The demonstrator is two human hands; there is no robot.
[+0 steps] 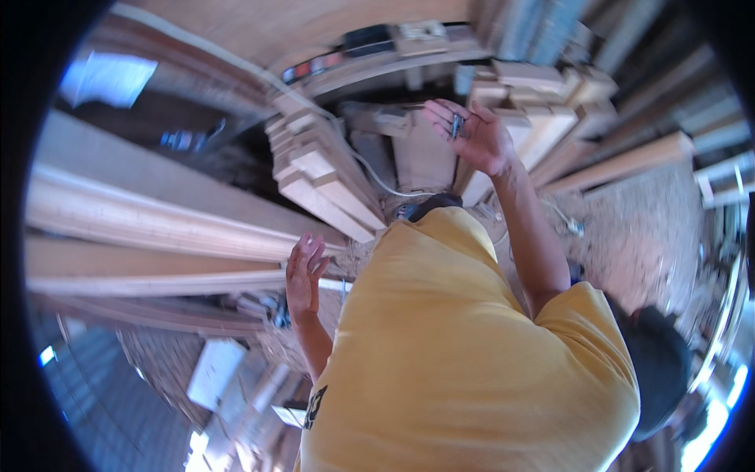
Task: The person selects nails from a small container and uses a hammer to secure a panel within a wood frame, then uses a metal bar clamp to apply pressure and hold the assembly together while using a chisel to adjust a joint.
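Note:
My right hand is raised ahead, palm up and fingers stretched out. Across its fingers rests a small dark metal piece, narrow and shiny; blur hides its exact kind, and whether it is one piece or more. Lower on the left, my left hand is open with its fingers apart and nothing in it. It is beside the ends of long pale boards, and I cannot tell whether it touches them.
A stack of cut timber pieces stands ahead, with another timber stack behind my right hand. A pale cable runs down between them. A shelf holds small items farther back. Sawdust covers the floor at right.

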